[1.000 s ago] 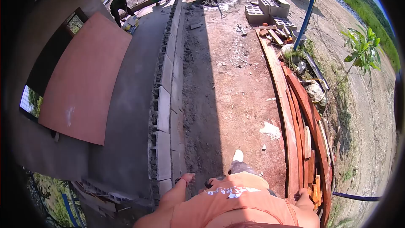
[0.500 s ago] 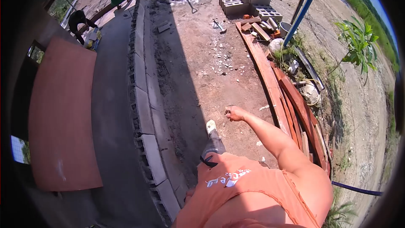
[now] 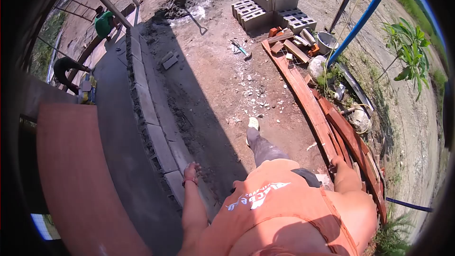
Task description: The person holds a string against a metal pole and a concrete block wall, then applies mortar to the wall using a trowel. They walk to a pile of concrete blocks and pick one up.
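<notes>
In the head view, the person in an orange shirt is standing on bare red earth with one foot (image 3: 253, 124) set forward. The left hand (image 3: 191, 170) is hanging low with its fingers loosely spread and is holding nothing; it is showing just beside the near end of the block wall (image 3: 147, 109), over the shaded strip of soil along it. The right hand (image 3: 335, 162) is hanging at the person's side, close to the long red planks (image 3: 308, 99) lying on the ground, and it is too hidden by the arm to tell how far it is open or whether it is gripping anything.

Beyond the planks' far end, a stack of concrete blocks (image 3: 265, 0) is sitting in the sun, with a hammer (image 3: 241, 50) lying on the dirt near it and a bucket (image 3: 326, 41) beside a slanting blue pipe (image 3: 365, 14). A plywood sheet (image 3: 76, 170) is lying left of the wall. Two other people (image 3: 103, 22) are bending at the wall's far end.
</notes>
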